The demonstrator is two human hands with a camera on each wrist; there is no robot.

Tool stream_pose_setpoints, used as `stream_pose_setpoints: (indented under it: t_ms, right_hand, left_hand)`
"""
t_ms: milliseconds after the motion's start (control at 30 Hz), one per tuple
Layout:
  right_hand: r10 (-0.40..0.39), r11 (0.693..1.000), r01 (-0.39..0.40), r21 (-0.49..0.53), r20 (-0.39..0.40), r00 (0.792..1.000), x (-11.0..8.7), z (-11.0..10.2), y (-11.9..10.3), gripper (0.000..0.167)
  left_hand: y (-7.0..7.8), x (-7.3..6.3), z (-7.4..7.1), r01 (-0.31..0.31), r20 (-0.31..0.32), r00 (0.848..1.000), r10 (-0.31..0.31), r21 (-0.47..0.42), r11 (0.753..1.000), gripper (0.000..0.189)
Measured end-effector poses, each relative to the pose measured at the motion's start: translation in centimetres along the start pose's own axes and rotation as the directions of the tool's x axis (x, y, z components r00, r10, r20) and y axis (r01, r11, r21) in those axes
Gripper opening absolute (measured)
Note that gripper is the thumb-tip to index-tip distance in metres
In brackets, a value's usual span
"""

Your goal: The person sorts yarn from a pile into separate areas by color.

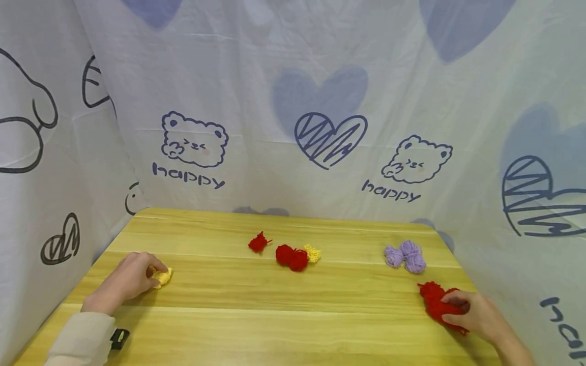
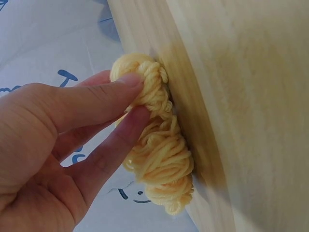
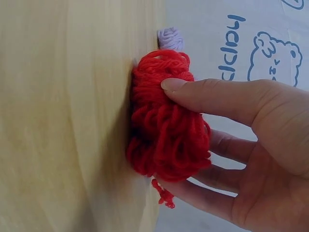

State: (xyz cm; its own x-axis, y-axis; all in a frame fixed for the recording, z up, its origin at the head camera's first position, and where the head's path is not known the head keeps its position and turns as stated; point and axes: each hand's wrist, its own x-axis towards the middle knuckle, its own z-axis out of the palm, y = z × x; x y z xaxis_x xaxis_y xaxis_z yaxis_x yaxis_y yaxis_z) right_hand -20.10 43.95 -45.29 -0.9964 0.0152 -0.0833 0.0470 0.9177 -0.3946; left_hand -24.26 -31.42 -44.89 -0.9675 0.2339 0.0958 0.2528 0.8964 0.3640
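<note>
At the left side of the table my left hand [image 1: 133, 277] pinches a small bundle of yellow yarn [image 1: 162, 277]. The left wrist view shows the thumb and fingers on one end of this yellow yarn [image 2: 161, 150], its strands wound in loops. Near the right edge, my right hand [image 1: 473, 310] grips a bundle of red yarn [image 1: 435, 302]. Seen from the right wrist, the thumb presses one face of the red yarn [image 3: 164, 125] while the other fingers reach around behind it; a loose tail hangs at one end. Both bundles are at the tabletop.
Red yarn balls [image 1: 291, 258] touch a small yellow yarn piece [image 1: 313, 253] near the table's middle, with a smaller red yarn piece [image 1: 259, 243] to their left. Purple yarn balls [image 1: 406, 256] lie beyond my right hand. A printed cloth [image 1: 256, 101] hangs around the wooden table [image 1: 229, 325].
</note>
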Motion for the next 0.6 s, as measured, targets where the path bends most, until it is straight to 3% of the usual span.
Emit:
stream_pose_setpoints:
  t_ms: [267,400,600]
  right_hand:
    - [0.018,1.0,-0.017,-0.021,0.043,0.999,0.2,-0.3,-0.5,0.041]
    - [-0.048,0.997,0.05,-0.067,0.027,0.998,0.3,-0.9,-1.2,0.04]
    - [-0.153,0.984,0.146,-0.102,-0.071,0.986,0.6,-2.0,-4.2,0.035]
  left_hand:
    - [0.0,0.0,0.0,-0.01,-0.005,1.0,0.01,0.006,1.0,0.027]
    - [0.1,0.0,-0.1,-0.008,-0.001,1.0,0.008,0.005,1.0,0.027]
    - [0.1,0.1,0.0,-0.006,0.0,1.0,0.006,0.007,1.0,0.028]
